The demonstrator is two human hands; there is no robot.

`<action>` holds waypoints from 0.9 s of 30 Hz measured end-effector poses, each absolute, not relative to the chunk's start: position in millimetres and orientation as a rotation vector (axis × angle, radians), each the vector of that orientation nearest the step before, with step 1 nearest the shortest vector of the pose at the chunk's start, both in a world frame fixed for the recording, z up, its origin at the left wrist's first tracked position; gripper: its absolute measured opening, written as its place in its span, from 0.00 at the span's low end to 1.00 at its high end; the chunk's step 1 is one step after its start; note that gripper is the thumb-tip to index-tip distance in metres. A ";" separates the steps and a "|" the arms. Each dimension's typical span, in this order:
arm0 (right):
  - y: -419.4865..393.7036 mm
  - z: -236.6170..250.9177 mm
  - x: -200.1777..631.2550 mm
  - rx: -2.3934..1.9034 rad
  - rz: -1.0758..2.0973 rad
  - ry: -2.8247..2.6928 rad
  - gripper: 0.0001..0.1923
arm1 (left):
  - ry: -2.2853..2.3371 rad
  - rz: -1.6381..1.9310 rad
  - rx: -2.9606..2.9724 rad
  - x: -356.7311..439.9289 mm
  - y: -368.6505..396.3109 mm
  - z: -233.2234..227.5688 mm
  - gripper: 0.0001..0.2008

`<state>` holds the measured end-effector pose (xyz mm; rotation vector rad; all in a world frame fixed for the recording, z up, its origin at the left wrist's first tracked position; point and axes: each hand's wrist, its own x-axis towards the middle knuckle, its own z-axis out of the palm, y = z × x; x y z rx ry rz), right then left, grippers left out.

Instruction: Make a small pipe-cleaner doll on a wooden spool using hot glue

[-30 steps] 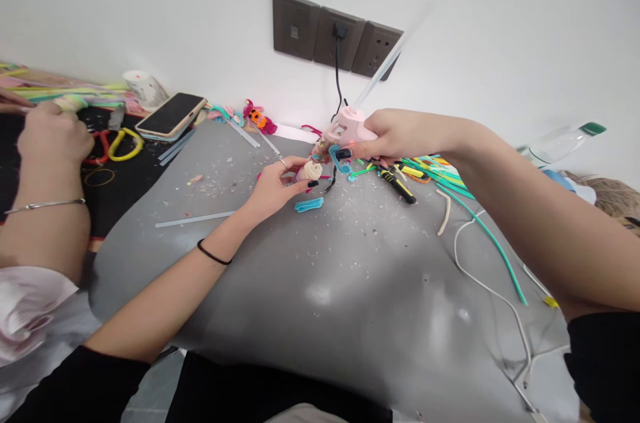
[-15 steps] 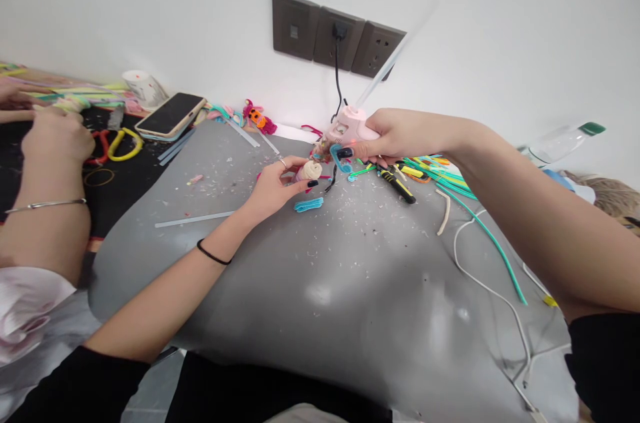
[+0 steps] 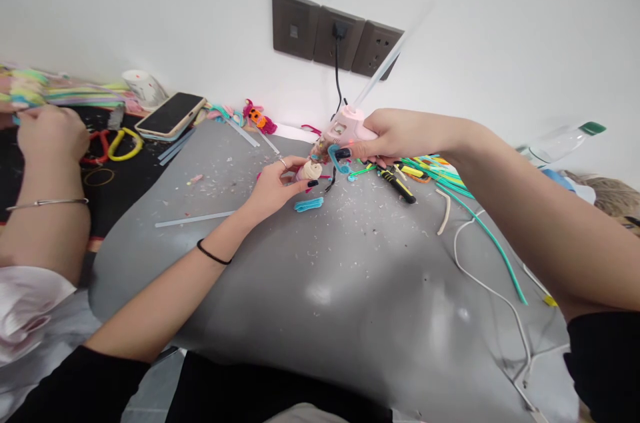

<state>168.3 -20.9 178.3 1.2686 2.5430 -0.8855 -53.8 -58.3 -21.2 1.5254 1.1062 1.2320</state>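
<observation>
My right hand (image 3: 395,136) grips a pink glue gun (image 3: 345,127) with a clear glue stick (image 3: 383,70) jutting up from its back; its nozzle points down-left at a small cream and pink pipe-cleaner piece (image 3: 309,171). My left hand (image 3: 275,186) pinches that piece just above the grey mat (image 3: 320,290). A blue pipe-cleaner loop (image 3: 309,204) lies on the mat right below the piece. The gun's black cord (image 3: 338,70) runs up to the wall socket (image 3: 339,36).
Another person's hand (image 3: 50,136) works with coloured pipe cleaners at the far left. A phone (image 3: 171,114), yellow-handled scissors (image 3: 123,144), a black and yellow cutter (image 3: 399,184), green pipe cleaners (image 3: 480,223), a white cable (image 3: 495,296) and a loose glue stick (image 3: 195,218) lie about.
The glue gun's nozzle has dipped slightly closer to the piece in my left hand. The other person's hand at the left has shifted with its pipe cleaners.
</observation>
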 end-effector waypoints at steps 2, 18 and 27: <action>-21.1 178.6 167.9 1.278 -0.878 2.532 0.24 | 1.111 1.229 1.529 -53.9 -58.0 -21.4 0.24; -19.4 178.9 168.4 1.283 -0.848 2.520 0.24 | 1.084 1.246 1.535 -53.4 -57.2 -23.6 0.25; -20.4 179.6 168.7 1.297 -0.840 2.517 0.25 | 1.081 1.254 1.522 -53.3 -57.0 -23.7 0.24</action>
